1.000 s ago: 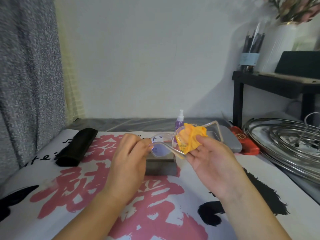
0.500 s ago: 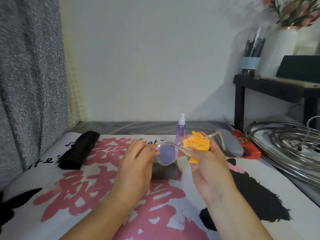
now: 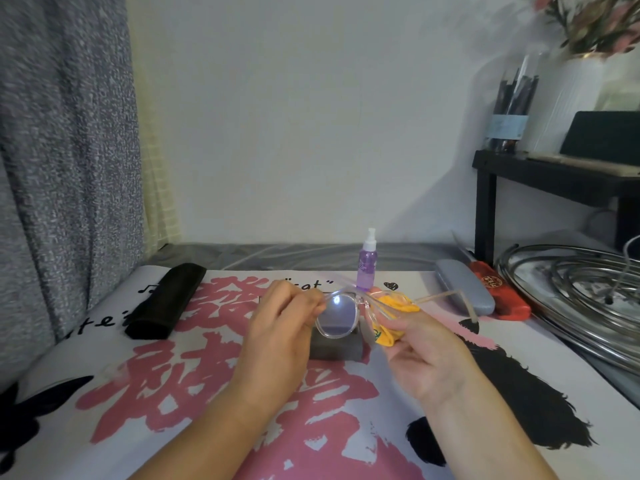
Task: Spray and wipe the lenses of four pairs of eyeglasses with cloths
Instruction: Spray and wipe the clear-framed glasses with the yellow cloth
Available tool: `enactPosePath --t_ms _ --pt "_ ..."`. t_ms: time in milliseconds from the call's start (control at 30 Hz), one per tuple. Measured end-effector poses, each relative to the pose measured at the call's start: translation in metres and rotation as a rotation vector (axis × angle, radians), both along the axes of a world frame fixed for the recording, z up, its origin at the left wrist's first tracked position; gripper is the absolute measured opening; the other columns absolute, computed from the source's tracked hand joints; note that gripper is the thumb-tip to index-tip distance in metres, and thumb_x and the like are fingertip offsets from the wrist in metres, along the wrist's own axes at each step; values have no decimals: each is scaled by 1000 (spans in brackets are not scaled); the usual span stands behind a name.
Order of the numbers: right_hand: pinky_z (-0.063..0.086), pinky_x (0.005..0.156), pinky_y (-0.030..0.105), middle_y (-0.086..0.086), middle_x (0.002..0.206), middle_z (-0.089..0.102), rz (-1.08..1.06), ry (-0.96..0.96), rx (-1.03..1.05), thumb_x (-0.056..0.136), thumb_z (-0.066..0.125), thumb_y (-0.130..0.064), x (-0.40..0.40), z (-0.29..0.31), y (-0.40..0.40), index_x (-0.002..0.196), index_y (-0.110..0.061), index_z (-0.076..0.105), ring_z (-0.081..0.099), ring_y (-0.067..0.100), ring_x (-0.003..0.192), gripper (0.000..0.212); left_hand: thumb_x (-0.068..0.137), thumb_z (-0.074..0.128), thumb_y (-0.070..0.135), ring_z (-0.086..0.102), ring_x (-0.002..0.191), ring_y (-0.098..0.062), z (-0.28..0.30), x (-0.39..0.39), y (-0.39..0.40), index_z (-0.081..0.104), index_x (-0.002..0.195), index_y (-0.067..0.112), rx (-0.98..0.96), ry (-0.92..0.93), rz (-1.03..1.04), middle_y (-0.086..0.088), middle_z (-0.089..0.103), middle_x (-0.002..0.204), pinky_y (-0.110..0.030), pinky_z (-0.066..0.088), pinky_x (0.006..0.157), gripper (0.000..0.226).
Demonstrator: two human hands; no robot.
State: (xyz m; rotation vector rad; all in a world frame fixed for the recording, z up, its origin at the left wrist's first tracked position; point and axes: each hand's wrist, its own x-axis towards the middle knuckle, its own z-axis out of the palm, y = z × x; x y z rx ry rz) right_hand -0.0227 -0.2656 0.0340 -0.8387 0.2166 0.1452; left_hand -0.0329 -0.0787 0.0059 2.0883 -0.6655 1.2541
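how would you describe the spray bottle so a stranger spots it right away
Start at the printed pink and black table mat and follow it to its far edge. Just beyond the hands stands a small upright purple spray bottle with a white nozzle, the only translucent upright thing there.

Just one head-worn cam here, wide-angle, looking forward and slightly down over the desk (image 3: 519, 344) toward the back wall (image 3: 311, 116), close in, forearms entering from the bottom edge.
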Motion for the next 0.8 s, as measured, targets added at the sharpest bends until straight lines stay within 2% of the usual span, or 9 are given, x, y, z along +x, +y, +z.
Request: enactPosePath --t_ms 133,233,300,400,500,600,700,767,800 --pt "61 82 31 18 102 77 -72 -29 -42 99 53 6 2 3 -2 113 9 66 74 26 93 19 88 58 -8 56 78 -25 -4 3 0 59 105 16 54 8 31 -6 58 90 -42 49 65 30" --pt "56 97 43 24 110 74 -70 -92 -62 105 45 -2 -4 6 -9 118 11 62 72 33 104 26 90 59 -9 55 82 -20 -2 0 1 64 102 9 20 26 55 -3 58 93 -30 49 72 22" --pt "49 104 46 25 115 72 -35 -135 -126 101 44 4 -10 5 -18 120 11 62 71 35 109 27 100 56 7 52 83 -13 1 -1 3 67 101 7 -37 59 109 1 56 95 -16 44 75 11" --pt "51 105 51 29 118 70 40 -162 -187 96 42 13 -20 6 -36 127 9 57 68 40 113 35 105 51 19 49 83 -4 7 -1 10 68 102 8 -140 149 147 6 56 95 -4 37 77 20" --pt "56 95 55 34 111 70 -32 -154 -250 96 41 15 -20 15 -54 128 1 53 71 46 104 38 102 54 15 53 87 -1 9 1 16 66 98 12 -188 184 113 8 56 91 -6 37 76 13" --pt "59 86 51 30 106 72 -54 -195 -530 102 47 4 -10 24 -56 121 -6 52 74 42 95 23 104 51 24 54 86 -4 6 5 11 67 98 13 -136 191 14 6 57 91 -11 40 75 20" --pt "58 66 27 13 96 74 -11 -328 -985 99 62 -11 -2 35 -46 102 -13 62 75 13 79 3 102 48 27 55 87 -2 3 5 6 66 99 15 -115 192 -42 9 57 91 -9 41 76 21" --pt "46 56 12 7 85 68 -42 -428 -1273 94 69 -21 4 44 -39 89 -14 66 63 6 64 9 101 48 26 55 88 0 2 5 6 67 99 14 -107 182 -47 10 57 92 -6 40 77 22" --pt "42 59 10 4 91 66 -70 -479 -1381 92 71 -26 7 47 -35 83 -16 67 62 9 74 14 101 48 26 55 88 0 2 4 7 68 98 13 -105 184 -47 10 57 91 -6 40 77 24"
